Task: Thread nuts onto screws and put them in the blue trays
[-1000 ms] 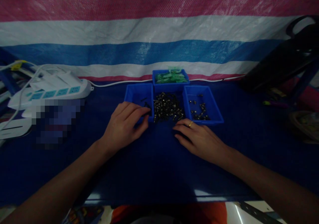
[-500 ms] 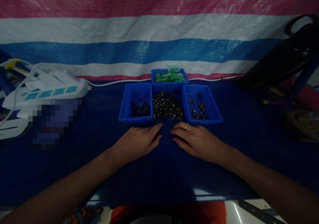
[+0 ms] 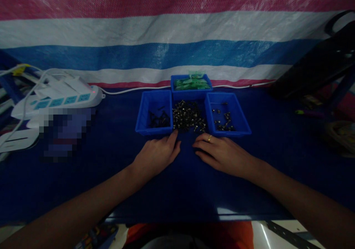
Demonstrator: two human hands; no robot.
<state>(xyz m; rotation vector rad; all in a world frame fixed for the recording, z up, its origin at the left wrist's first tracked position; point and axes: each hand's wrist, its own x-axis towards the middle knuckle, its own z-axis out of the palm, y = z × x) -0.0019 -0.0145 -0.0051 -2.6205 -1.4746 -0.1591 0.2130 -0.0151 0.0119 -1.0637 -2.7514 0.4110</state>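
Note:
My left hand (image 3: 157,155) lies on the dark blue table, fingers apart, its fingertips at the near edge of a pile of small metal parts (image 3: 188,116). My right hand (image 3: 222,152), with a ring, rests flat beside it, fingertips just short of the same pile. Neither hand visibly holds anything. Left of the pile stands a blue tray (image 3: 144,112) with a few dark parts. On the pile's right, a second blue tray (image 3: 240,116) holds some small parts. Behind the pile is a blue tray of green pieces (image 3: 190,92).
A white power strip (image 3: 59,99) with cables lies at the left, with a blurred patch in front of it. A dark bag or case (image 3: 318,66) leans at the far right. A striped tarp hangs behind the table. The table's near edge (image 3: 177,217) is close to me.
My left hand has left the left blue tray, come back to the table in front of the pile, then slid slightly forward toward it. The right hand has hardly moved.

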